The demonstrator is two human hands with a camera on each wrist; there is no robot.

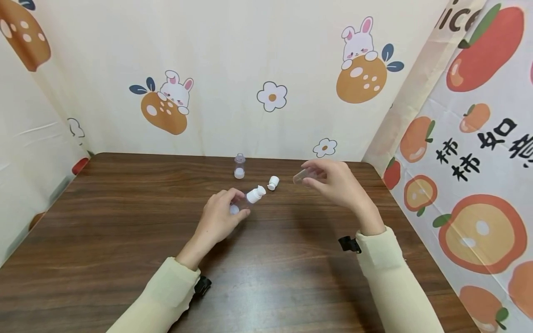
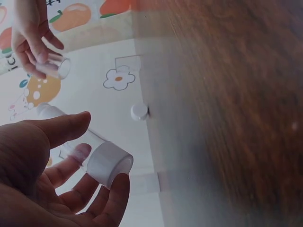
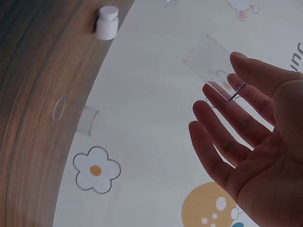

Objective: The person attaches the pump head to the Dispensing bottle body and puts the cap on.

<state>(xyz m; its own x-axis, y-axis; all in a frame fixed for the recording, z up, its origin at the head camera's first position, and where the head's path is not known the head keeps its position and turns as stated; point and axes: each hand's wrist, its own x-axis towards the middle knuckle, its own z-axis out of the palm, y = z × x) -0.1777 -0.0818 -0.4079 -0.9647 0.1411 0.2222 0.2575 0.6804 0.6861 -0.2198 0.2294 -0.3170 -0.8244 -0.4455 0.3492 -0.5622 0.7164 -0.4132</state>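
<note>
On the right-hand curtain there's actual stuff to read: big black brush-style characters 柿柿如意, plus dark letters "ice" cut off at the top of the head view. As for the bottle, it's a slim see-through cylinder with a chunky white base and a white top. It's held tilted above the brown wood-grain table, with the left hand gripping it between thumb and curled fingers. The right hand, off to the side and well apart, pinches a clear tube-like cover, its other fingers loosely spread. Farther back, a second clear bottle stands near the table's far edge, white in its lower part, and a small white piece sits between the hands.
</note>
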